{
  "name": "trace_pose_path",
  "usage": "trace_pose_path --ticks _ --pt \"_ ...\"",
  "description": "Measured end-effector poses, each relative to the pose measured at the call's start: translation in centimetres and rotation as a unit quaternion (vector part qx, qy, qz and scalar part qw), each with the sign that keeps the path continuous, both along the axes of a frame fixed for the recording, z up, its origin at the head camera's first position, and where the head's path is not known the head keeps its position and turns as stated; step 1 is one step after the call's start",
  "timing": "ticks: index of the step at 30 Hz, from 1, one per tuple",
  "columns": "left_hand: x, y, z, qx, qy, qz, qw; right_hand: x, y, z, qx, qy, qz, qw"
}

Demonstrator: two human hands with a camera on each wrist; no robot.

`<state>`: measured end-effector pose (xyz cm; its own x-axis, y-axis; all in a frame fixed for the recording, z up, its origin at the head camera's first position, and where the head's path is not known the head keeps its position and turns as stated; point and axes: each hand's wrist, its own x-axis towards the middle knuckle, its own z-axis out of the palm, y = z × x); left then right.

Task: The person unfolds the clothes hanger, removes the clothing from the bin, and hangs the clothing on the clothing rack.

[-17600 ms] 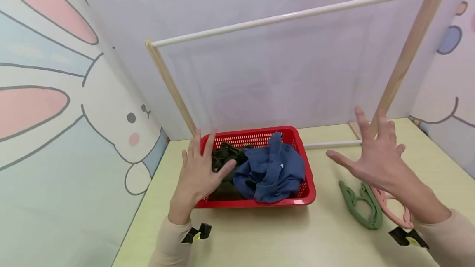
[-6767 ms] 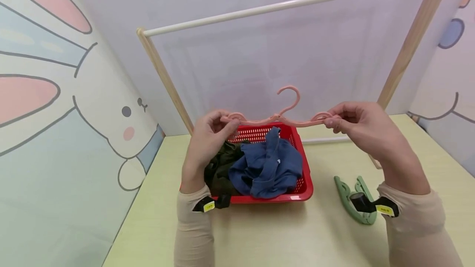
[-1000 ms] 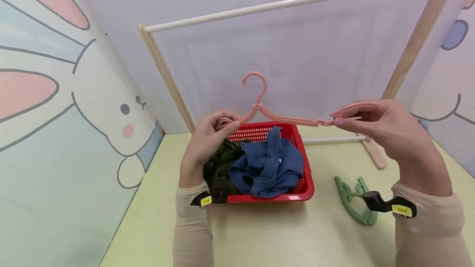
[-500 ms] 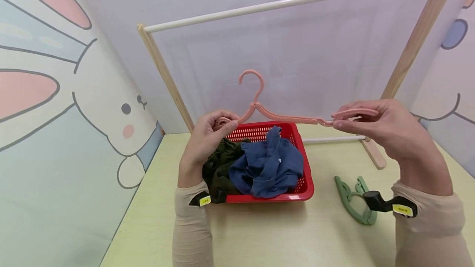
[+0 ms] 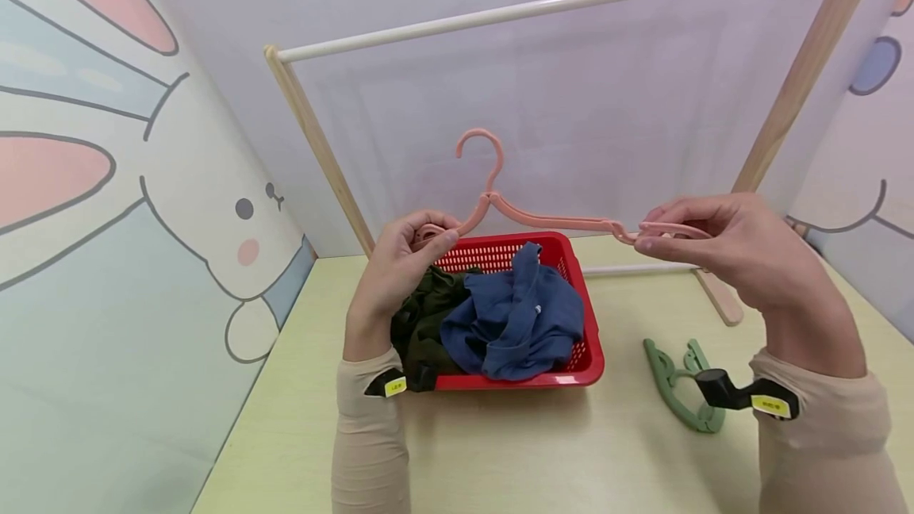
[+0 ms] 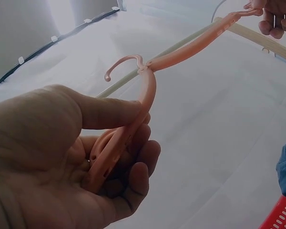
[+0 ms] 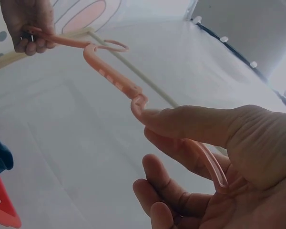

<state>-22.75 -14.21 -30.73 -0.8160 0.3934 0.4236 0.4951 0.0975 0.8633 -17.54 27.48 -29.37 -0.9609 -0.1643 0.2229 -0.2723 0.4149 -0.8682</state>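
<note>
A pink folding clothes hanger (image 5: 550,220) is stretched between both hands above the basket, its hook pointing up. My left hand (image 5: 396,268) grips the left arm of the hanger between thumb and curled fingers, covering most of that end. At the other end, my right hand (image 5: 743,248) pinches the extended arm near its joint; the end piece (image 7: 209,164) lies across the palm in the right wrist view. Below, a red perforated basket (image 5: 571,381) holds a blue garment (image 5: 517,316) and a dark green garment (image 5: 432,324).
A green folding hanger (image 5: 678,391) lies folded on the table (image 5: 514,450), right of the basket. Behind stands a clothes rack with a white top bar (image 5: 571,5) and wooden posts (image 5: 810,62). A wall with a rabbit drawing (image 5: 207,197) borders the left side.
Since 6.8 s ago, the hanger's right arm has been pulled out longer and its hook has shifted left. In the last second the right arm's joint has bent slightly and the hanger's middle has risen.
</note>
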Motion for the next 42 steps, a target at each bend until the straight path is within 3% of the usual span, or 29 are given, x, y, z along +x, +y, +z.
trace_pose_path --ticks 14,25,30,35,42 --pt "0.0 0.0 -0.1 -0.007 0.002 0.006 1.0000 0.1 -0.2 0.0 0.044 0.005 0.022 0.9988" --pt "0.1 0.0 -0.1 -0.021 0.011 0.004 0.9997 -0.2 -0.7 -0.3 0.100 0.035 0.053 0.9930" --pt "0.0 0.2 -0.1 -0.033 0.015 0.008 0.9993 -0.2 -1.1 -0.4 0.119 0.023 0.058 0.9910" --pt "0.0 0.2 -0.1 -0.036 0.014 0.012 0.9992 -0.2 -1.2 -0.4 0.118 -0.004 0.052 0.9916" --pt "0.1 0.6 -0.1 -0.027 0.013 0.002 0.9996 -0.1 -1.1 -0.3 0.098 -0.022 0.013 0.9949"
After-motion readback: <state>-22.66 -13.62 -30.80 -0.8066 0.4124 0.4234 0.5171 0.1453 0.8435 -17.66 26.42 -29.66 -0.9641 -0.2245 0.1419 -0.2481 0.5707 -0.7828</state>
